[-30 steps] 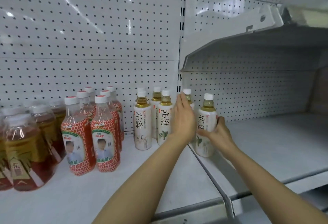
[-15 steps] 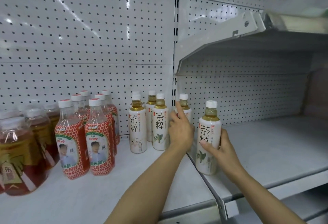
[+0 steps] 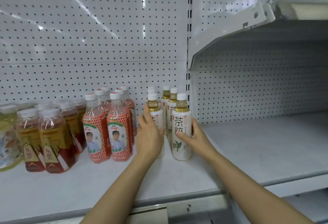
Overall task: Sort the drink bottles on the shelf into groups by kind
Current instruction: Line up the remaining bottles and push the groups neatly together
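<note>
Several white-label tea bottles (image 3: 171, 110) stand in a cluster on the left shelf board (image 3: 106, 179), close to the upright divider. My right hand (image 3: 196, 139) grips the front right white tea bottle (image 3: 182, 128), which stands upright on the board. My left hand (image 3: 150, 135) holds the front left white tea bottle (image 3: 154, 107), fingers up its left side and thumb across its front. To the left stand several red-label bottles (image 3: 119, 131). Further left are brown tea bottles with yellow labels (image 3: 53, 140).
A bottle with a colourful label (image 3: 7, 135) sits at the far left edge. The right shelf board (image 3: 266, 144) lies slightly lower, under an upper shelf on a slanted bracket (image 3: 230, 28). White pegboard (image 3: 88, 37) backs both bays.
My right hand has carried its white tea bottle left, from the right shelf board onto the left one beside the other white bottles. My left hand has shifted to the front left bottle.
</note>
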The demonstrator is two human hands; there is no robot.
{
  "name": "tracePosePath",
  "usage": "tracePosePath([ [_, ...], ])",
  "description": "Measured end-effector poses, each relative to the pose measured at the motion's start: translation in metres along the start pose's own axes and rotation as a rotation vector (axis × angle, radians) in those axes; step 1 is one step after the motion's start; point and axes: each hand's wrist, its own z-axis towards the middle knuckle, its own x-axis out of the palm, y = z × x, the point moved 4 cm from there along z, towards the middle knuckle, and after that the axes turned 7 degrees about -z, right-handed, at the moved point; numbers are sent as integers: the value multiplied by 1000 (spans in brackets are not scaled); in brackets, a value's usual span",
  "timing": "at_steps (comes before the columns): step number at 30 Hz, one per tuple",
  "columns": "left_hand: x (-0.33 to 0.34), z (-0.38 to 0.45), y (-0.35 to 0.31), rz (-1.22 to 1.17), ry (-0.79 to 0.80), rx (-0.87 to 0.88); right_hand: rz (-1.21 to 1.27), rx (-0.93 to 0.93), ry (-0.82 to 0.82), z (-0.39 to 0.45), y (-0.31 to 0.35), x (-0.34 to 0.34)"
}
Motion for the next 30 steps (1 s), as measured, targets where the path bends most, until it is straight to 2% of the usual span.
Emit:
tracePosePath([
  [3, -2, 0, 16, -126, 49, -102, -57, 41, 33, 7, -7, 2],
  [6, 3, -1, 35, -116, 150, -201, -156, 68, -8, 5, -15, -3],
  [9, 7, 5, 36, -89, 169, -224, -141, 83, -55, 10, -16, 0],
  [12, 12, 11, 37, -134, 176, -246, -113, 109, -3, 18, -20, 6],
  [16, 17, 19, 52, -382, 229, -362, -46, 131, 60, 24, -27, 5],
  [19, 24, 30, 61, -555, 336, -465, 39, 185, 141, 34, -24, 12],
  [23, 35, 41, 65, -624, 415, -427, 118, 146, 185, 48, -21, 26],
  [30, 37, 42, 63, -621, 405, -403, 153, 156, 219, 59, -27, 30],
])
